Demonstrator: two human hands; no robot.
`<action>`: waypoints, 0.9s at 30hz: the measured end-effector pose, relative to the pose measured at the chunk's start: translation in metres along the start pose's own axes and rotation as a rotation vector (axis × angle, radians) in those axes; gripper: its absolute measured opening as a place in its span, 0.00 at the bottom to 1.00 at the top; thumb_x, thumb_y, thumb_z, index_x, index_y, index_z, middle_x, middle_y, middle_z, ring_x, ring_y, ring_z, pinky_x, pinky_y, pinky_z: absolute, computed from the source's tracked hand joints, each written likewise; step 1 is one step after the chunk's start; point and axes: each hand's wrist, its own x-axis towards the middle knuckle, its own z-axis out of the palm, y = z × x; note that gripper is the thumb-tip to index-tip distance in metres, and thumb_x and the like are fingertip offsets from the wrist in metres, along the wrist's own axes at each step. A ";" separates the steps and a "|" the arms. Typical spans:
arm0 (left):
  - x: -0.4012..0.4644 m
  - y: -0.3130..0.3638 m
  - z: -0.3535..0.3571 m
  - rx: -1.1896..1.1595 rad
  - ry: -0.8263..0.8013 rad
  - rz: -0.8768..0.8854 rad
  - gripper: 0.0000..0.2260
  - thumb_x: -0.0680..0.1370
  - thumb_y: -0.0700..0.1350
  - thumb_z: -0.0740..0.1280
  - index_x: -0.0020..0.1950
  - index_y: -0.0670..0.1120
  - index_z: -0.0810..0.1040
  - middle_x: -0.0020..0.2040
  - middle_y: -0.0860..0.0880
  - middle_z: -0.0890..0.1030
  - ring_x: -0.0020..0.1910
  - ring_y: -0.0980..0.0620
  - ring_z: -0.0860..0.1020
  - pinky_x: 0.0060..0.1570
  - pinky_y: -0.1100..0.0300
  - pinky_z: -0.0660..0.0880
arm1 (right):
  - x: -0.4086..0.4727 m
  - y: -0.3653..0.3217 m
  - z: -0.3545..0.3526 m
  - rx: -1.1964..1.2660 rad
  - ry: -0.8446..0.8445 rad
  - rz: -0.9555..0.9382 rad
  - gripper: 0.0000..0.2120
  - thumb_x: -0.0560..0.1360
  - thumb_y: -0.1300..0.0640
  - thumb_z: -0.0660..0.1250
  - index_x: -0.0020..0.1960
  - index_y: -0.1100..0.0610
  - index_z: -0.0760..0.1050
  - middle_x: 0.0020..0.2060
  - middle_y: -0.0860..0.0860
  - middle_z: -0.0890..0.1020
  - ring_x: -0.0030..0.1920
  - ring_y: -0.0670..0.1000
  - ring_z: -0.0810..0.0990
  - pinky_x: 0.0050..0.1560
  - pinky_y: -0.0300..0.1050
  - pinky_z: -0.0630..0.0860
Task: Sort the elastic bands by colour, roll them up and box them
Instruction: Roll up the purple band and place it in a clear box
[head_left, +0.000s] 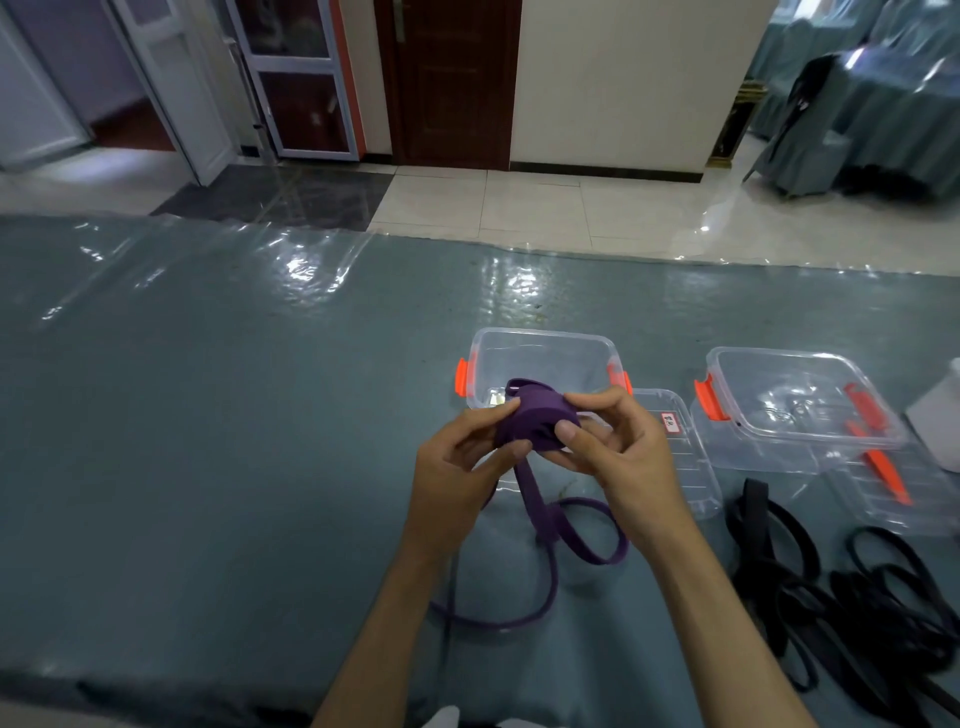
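Observation:
A half-wound roll of purple elastic band (535, 418) is held above the table between both hands. My left hand (467, 467) pinches its left side, and my right hand (613, 447) grips its right side with the thumb on the front. The loose purple tail (550, 566) hangs down from the roll and loops across the table. Just behind the roll stands an open clear box with orange clips (545, 358). Black elastic bands (872, 597) lie in a tangled heap at the right.
A clear lid with a small label (680, 447) lies right of the near box. A second clear box with orange clips (800, 395) sits on another lid (893, 493) further right. A white object (940, 415) stands at the right edge. The table (208, 415) is covered in shiny plastic.

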 end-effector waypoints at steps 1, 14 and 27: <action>0.001 0.003 0.000 0.002 -0.011 0.006 0.18 0.75 0.38 0.75 0.65 0.43 0.82 0.61 0.43 0.86 0.61 0.43 0.84 0.64 0.52 0.81 | 0.000 0.000 0.001 0.004 -0.005 -0.007 0.14 0.76 0.58 0.78 0.56 0.61 0.77 0.56 0.58 0.87 0.57 0.62 0.87 0.53 0.51 0.85; 0.003 0.004 0.003 0.019 0.054 0.100 0.11 0.78 0.41 0.76 0.59 0.50 0.86 0.57 0.49 0.87 0.57 0.50 0.85 0.60 0.62 0.80 | -0.006 -0.012 0.002 -0.210 0.002 -0.056 0.19 0.70 0.53 0.82 0.59 0.46 0.82 0.52 0.54 0.88 0.49 0.56 0.88 0.50 0.47 0.86; -0.002 0.005 0.001 -0.017 -0.020 -0.024 0.19 0.76 0.38 0.76 0.67 0.43 0.82 0.61 0.43 0.86 0.61 0.44 0.85 0.62 0.56 0.80 | -0.008 -0.005 0.006 -0.194 0.075 -0.081 0.18 0.68 0.45 0.84 0.52 0.47 0.80 0.55 0.56 0.85 0.50 0.61 0.89 0.50 0.52 0.86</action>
